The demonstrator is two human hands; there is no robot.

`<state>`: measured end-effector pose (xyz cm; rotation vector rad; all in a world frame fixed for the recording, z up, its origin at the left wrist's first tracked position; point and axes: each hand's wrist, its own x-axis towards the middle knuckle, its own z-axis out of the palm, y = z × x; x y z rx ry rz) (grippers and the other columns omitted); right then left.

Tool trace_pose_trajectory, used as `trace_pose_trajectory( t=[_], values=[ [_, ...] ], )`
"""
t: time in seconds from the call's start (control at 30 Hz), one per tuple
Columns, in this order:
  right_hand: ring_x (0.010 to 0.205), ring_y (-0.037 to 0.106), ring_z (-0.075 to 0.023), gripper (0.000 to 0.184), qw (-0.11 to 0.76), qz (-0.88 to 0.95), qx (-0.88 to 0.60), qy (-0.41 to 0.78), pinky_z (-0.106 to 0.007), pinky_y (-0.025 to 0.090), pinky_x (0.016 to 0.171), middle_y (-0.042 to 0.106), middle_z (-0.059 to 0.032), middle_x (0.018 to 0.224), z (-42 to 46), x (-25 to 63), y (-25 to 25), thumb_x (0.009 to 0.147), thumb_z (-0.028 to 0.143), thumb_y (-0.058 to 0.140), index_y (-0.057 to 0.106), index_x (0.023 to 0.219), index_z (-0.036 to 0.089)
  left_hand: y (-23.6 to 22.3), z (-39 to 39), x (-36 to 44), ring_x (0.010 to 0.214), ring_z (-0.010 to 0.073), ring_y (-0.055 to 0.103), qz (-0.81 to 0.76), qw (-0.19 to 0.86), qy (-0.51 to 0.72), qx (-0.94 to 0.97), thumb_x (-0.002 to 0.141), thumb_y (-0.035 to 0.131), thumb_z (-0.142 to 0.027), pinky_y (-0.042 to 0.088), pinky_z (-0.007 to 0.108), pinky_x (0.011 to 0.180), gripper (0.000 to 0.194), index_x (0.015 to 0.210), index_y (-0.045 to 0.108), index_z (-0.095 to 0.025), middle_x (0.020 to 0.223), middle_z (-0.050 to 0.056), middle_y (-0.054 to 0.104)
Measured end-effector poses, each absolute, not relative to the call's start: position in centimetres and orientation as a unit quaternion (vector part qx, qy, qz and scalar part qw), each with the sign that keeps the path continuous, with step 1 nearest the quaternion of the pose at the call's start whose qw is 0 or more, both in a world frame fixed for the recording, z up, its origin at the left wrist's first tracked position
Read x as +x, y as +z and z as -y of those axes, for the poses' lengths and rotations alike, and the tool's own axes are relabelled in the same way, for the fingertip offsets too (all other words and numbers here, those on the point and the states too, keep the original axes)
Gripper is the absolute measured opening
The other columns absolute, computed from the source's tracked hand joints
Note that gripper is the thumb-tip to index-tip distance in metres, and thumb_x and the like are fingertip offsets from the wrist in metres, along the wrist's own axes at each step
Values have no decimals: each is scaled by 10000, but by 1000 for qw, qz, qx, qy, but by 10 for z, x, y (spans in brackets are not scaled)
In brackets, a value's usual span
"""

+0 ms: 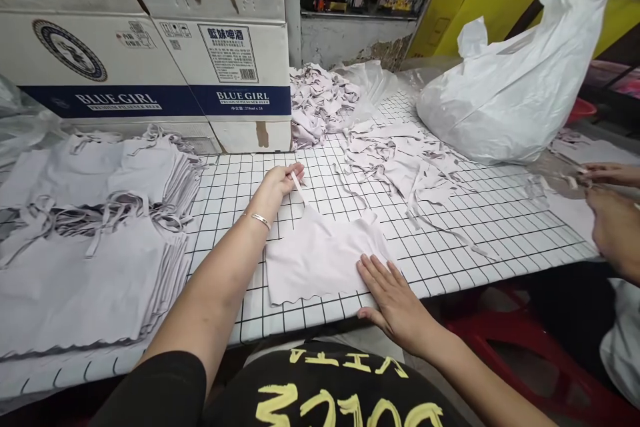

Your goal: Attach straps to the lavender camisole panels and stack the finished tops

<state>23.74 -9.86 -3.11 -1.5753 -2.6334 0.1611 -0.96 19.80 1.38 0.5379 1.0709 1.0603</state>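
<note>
A pale lilac camisole top lies flat on the table in front of me, its hem toward me. My left hand pinches one of its thin shoulder straps and draws it up and away from the neckline. Flat on the right side of the same top rests my right hand, fingers stretched out. To my left are two stacks of similar tops, a near stack and a far stack, their straps heaped on the upper edges.
Fabric scraps lie beyond the top, with a larger heap behind. A beer carton stands at the back left. A full white plastic bag sits back right. Another person's hands work with fabric at the right edge. A red stool is below.
</note>
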Motion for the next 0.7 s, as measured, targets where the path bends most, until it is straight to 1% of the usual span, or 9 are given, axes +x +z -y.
trace_pose_trajectory(
  t=[0.1, 0.2, 0.27, 0.33, 0.37, 0.43, 0.5, 0.6, 0.7],
  values=[
    [1446, 236, -309, 826, 21, 851, -521, 57, -559, 245, 1146, 242, -103, 1568, 102, 253, -28, 921, 594, 415, -2, 1548, 253, 26, -203, -11, 936, 158, 681, -449, 702, 503, 229, 781, 421, 75, 574, 250, 847, 428, 1139, 587, -89, 1001, 129, 691],
    [1423, 292, -329, 764, 34, 826, -553, 105, -579, 264, 1132, 332, -105, 1536, 101, 267, -18, 892, 614, 457, 232, 1531, 259, 42, -200, -15, 933, 159, 679, -424, 704, 517, 240, 789, 480, 57, 569, 232, 821, 376, 1108, 614, -89, 1020, 130, 696],
    [1347, 424, -333, 644, 95, 769, -601, 197, -557, 350, 1087, 480, -122, 1445, 89, 269, -2, 889, 603, 472, 463, 1426, 248, 50, -191, -15, 933, 167, 683, -406, 709, 515, 257, 786, 529, 39, 561, 246, 815, 321, 1056, 642, -93, 1033, 135, 700],
    [1133, 604, -303, 521, 205, 663, -646, 318, -482, 489, 947, 638, -148, 1241, 67, 263, 20, 893, 582, 479, 645, 1211, 204, 56, -175, -11, 944, 182, 688, -373, 694, 517, 335, 770, 609, -8, 543, 286, 851, 263, 1002, 676, -113, 1031, 122, 711],
    [998, 653, -270, 478, 265, 601, -651, 380, -427, 534, 843, 676, -149, 1134, 52, 257, 32, 889, 569, 498, 683, 1100, 182, 58, -165, -7, 962, 191, 686, -351, 671, 515, 402, 756, 648, -41, 526, 309, 889, 226, 960, 697, -125, 1019, 111, 720],
    [810, 654, -195, 415, 355, 509, -605, 499, -315, 530, 650, 678, -134, 1034, 17, 242, 53, 851, 533, 588, 689, 989, 155, 62, -142, -2, 1007, 207, 673, -304, 602, 490, 552, 742, 675, -100, 486, 345, 962, 161, 884, 733, -150, 989, 92, 736],
    [746, 622, -133, 364, 392, 461, -525, 598, -237, 476, 557, 658, -111, 1047, -17, 226, 67, 816, 465, 665, 685, 1006, 156, 65, -122, 0, 1051, 209, 655, -275, 538, 451, 657, 765, 631, -123, 448, 370, 1012, 213, 932, 749, -183, 989, 77, 742],
    [718, 589, -88, 307, 372, 441, -425, 698, -195, 457, 556, 648, -87, 1046, -57, 208, 72, 807, 375, 700, 688, 1022, 155, 72, -103, -7, 1085, 193, 638, -271, 455, 420, 737, 792, 586, -116, 318, 438, 1113, 402, 1152, 686, -265, 989, 41, 742],
    [702, 580, -82, 257, 357, 433, -363, 745, -191, 472, 593, 655, -54, 933, -78, 200, 65, 797, 304, 715, 681, 998, 147, 78, -97, -18, 1070, 198, 640, -275, 410, 371, 787, 769, 661, -144, 146, 483, 1171, 348, 1076, 705, -302, 855, 11, 741]
  ],
)
